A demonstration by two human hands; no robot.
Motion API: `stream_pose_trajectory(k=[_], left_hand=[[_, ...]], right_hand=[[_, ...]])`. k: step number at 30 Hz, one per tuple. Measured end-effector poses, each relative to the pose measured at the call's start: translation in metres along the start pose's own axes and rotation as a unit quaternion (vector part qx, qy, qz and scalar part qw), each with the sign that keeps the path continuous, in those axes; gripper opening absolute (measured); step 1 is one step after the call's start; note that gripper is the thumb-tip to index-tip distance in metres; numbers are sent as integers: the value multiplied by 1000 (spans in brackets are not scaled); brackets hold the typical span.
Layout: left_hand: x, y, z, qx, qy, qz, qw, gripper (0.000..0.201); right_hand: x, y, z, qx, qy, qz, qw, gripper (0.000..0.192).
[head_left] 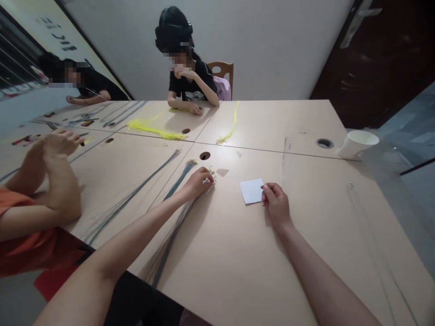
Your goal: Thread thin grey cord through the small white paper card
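Note:
My left hand (198, 183) is closed at the near bundle of dark grey wires (176, 233), its fingers pinched at the small metal ends (212, 172). How many wires are between the fingertips I cannot tell. A white square of paper (251, 192) is held at its right edge between the thumb and fingers of my right hand (277, 203), low over the table or touching it. Just left of my left hand lies another blue-grey wire bundle (178, 180) with gold-coloured ends. Farther left a thinner grey bundle (136, 191) stretches across the tabletop.
Yellow wires (152, 130) and a yellow strand (234, 124) lie across the table. A white cup (358, 143) stands at the right edge by a cable hole (324, 143). Two loose thin wires (374, 240) are at right. A co-worker's arms (50, 181) rest at left; others sit opposite.

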State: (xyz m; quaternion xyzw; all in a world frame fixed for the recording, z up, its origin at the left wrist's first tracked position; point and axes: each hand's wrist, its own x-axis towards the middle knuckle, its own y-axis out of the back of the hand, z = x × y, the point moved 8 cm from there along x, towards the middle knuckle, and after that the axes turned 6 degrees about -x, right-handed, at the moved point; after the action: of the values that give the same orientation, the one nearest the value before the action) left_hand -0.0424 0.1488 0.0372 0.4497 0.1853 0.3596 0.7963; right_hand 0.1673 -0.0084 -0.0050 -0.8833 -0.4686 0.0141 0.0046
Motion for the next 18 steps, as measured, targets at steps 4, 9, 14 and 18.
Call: stream_pose_trajectory(k=[4, 9, 14, 18], left_hand=[[2, -4, -6, -8, 24, 21, 999, 11], [1, -10, -12, -3, 54, 28, 998, 12], [1, -12, -17, 10, 67, 52, 996, 12], [0, -11, -16, 15, 74, 61, 995, 12]], right_hand=[[2, 1, 1, 9, 4, 2, 1000, 17], [3, 1, 1, 6, 10, -1, 1000, 17], [3, 1, 1, 13, 12, -3, 1000, 16], [3, 1, 0, 10, 11, -2, 1000, 17]])
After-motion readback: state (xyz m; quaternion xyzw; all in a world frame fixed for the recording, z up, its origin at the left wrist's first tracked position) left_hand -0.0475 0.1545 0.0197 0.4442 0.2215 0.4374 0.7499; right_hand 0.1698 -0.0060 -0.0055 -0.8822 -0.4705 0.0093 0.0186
